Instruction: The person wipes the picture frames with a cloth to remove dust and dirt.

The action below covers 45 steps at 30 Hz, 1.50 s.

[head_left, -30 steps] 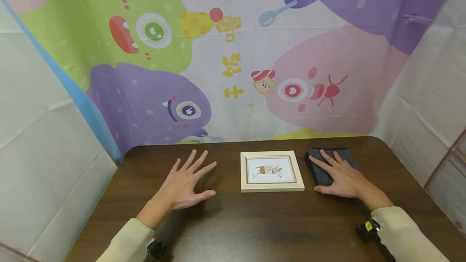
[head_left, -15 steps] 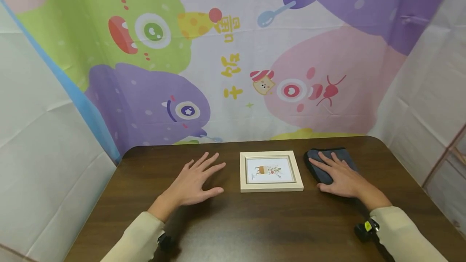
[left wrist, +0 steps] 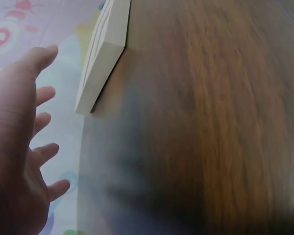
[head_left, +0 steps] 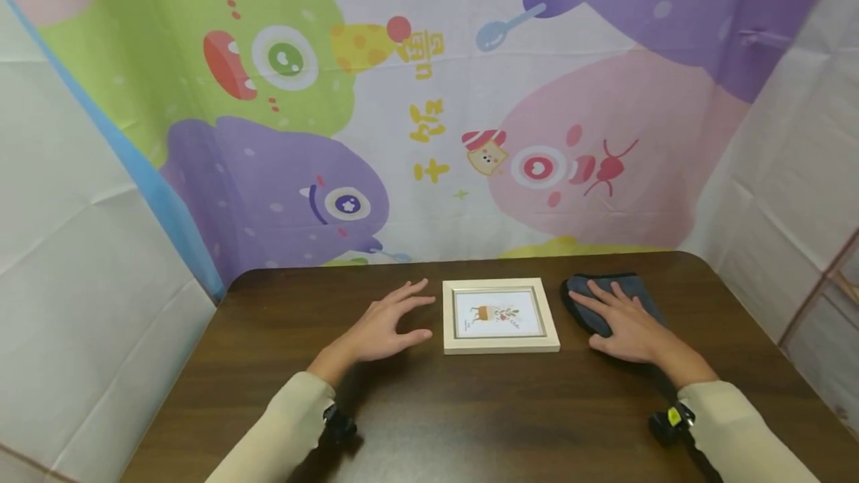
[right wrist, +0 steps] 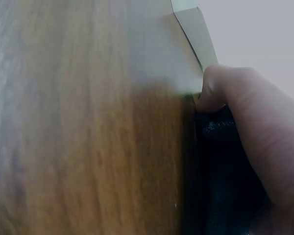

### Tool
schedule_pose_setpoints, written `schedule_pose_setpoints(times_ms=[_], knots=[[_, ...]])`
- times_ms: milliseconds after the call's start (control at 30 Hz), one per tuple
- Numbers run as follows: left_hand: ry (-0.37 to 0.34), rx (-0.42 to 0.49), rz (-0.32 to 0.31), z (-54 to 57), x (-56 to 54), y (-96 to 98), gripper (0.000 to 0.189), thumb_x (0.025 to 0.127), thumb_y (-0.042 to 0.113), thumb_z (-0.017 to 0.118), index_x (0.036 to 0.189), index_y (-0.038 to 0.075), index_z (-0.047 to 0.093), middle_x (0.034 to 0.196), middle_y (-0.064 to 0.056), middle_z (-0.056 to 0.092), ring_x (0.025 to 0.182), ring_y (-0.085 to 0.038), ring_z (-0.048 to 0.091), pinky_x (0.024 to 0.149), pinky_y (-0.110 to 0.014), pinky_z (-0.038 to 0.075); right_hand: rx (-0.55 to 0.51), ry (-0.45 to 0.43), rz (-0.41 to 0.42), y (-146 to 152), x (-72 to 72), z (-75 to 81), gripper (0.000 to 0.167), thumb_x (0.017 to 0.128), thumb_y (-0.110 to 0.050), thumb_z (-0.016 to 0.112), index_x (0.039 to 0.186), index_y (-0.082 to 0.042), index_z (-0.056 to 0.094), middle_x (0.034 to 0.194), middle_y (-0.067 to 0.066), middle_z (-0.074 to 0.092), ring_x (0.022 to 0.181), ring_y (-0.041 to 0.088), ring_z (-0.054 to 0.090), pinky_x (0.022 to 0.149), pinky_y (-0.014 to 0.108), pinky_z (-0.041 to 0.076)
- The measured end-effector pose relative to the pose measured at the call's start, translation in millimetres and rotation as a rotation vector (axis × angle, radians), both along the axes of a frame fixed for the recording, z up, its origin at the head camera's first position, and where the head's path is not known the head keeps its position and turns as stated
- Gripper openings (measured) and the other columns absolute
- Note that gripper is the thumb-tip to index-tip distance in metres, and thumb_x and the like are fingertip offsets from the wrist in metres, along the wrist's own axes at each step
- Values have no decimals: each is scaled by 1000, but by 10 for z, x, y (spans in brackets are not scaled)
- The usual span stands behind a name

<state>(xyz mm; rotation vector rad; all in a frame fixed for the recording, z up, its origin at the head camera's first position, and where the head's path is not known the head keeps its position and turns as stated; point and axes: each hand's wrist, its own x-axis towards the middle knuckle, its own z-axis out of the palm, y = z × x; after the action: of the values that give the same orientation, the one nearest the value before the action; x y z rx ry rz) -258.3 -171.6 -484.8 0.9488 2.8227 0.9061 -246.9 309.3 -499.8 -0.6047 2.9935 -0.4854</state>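
While frame (head_left: 501, 316) lies flat, pic side up, nr far edge of brown table (head_left: 483, 408), L hand (head_left: 389, 325) is just left of it, not touching, fingers loose & holding nothing. R hand (head_left: 632, 330) rests on dark cloth (head_left: 590, 321) right of frame, fingers spread, not gripping; cartoon backdrop (head_left: 429, 222) behind table.

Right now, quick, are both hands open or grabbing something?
Left hand: open, holding nothing, beside the picture frame.
Right hand: open, on the dark cloth.
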Motion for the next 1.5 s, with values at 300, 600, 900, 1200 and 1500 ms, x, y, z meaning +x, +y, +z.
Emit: schedule_pose_setpoints(times_ms=[300,600,900,1200,1500], knots=[[48,93,-1,-541,-280,56,62,105,65,69,157,33,65,182,3,46,171,-41,39,119,-95,26,-19,-11,-17,13,-25,0,88,88,-26,80,170,-18,48,179,34,36,161,75,27,118,96,27],[21,70,48,-670,-368,108,59,102,66,74,155,40,67,181,11,46,172,-34,39,124,-97,11,-34,-15,-26,5,-36,9,87,86,-25,80,168,-15,51,178,35,37,161,74,27,119,96,26],[-45,75,66,-687,-413,201,59,101,50,82,155,33,68,182,8,46,175,-31,34,124,-98,2,-33,-10,-29,4,-29,11,85,86,-24,80,166,-14,53,177,35,39,161,73,28,119,95,26],[-64,123,72,-685,-415,257,55,98,45,86,149,27,74,177,3,53,173,-39,37,118,-100,-12,-36,-23,-41,3,-19,10,85,87,-24,80,166,-15,53,177,35,39,162,72,27,121,95,24],[-86,118,48,-637,-398,269,55,95,41,89,146,25,75,177,2,53,172,-42,37,117,-100,-14,-17,-10,-41,9,-25,0,82,89,-22,77,166,-15,53,176,35,41,162,71,30,122,92,28]])
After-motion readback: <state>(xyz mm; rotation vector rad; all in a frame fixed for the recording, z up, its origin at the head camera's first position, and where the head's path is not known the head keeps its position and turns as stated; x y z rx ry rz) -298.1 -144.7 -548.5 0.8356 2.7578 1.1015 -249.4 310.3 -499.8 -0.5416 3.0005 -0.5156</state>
